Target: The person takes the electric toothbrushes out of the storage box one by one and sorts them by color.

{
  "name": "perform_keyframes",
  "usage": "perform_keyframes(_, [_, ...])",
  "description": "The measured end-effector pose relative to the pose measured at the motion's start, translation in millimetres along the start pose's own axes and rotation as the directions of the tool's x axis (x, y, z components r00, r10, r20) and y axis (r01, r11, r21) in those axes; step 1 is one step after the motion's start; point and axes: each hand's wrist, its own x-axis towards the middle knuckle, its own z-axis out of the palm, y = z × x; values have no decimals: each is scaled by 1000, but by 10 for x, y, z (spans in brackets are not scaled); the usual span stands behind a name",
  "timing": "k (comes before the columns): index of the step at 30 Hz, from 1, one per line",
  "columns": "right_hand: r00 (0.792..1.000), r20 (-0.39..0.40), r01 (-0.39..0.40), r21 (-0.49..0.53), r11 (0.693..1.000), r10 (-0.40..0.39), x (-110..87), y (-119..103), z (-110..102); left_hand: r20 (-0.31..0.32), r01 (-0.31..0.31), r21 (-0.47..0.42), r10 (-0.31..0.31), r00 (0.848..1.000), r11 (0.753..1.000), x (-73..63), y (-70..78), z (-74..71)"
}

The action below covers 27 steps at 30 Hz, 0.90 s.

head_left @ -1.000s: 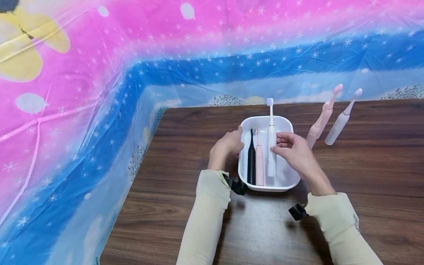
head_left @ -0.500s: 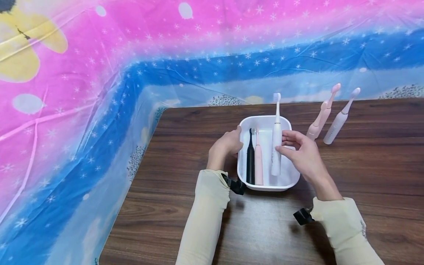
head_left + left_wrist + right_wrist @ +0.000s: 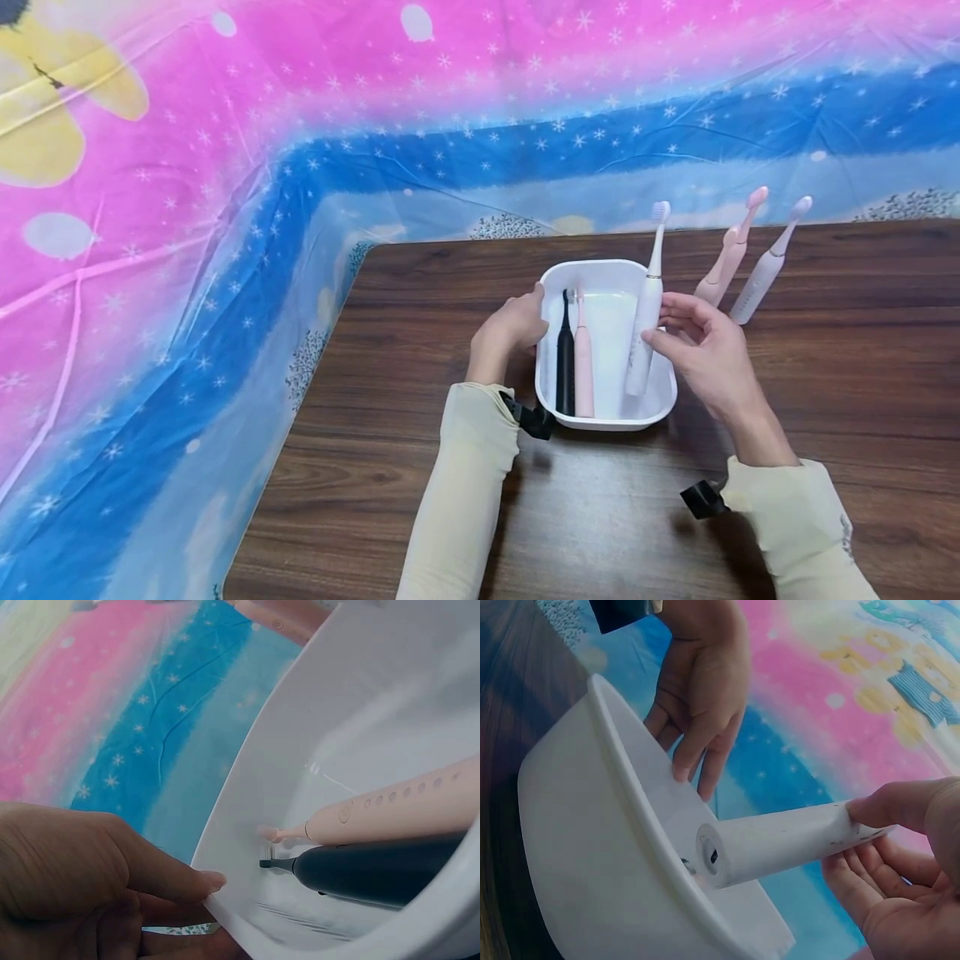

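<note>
My right grip [image 3: 708, 350] pinches a slim white electric toothbrush with a tapering neck [image 3: 647, 333] between thumb and fingers, its brush head pointing away from me and its base over the right side of a deep, white, round-cornered tray [image 3: 606, 425]. My left grip [image 3: 510, 329] holds the tray's left rim, thumb on top and fingers outside. Along the left side inside lie a black slender toothbrush [image 3: 565, 358] and a pale pink slender toothbrush [image 3: 583, 375], side by side. To the right of the tray, on the dark wood-grain bench [image 3: 390, 400], stand overlapping pink toothbrushes [image 3: 714, 279] and a pale lavender-white toothbrush [image 3: 763, 279]. A pink-and-blue snowflake-printed cloth [image 3: 450, 108] hangs behind.
</note>
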Motion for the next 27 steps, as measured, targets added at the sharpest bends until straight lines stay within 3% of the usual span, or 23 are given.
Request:
perform_keyframes(8, [997,-35,73,167,983,-68,-75,7,-142,4,13,3,-13,1000,1000,-24,5,-12])
perform_keyframes(16, [987,-108,149,310,939,-121,-91,23,-379,-9,20,-19,-20,1000,1000,-47,9,-8])
perform_keyframes(27, [964,-251,172,330,928,-89,-61,43,-684,-1,44,-10,-44,999,999,-18,26,8])
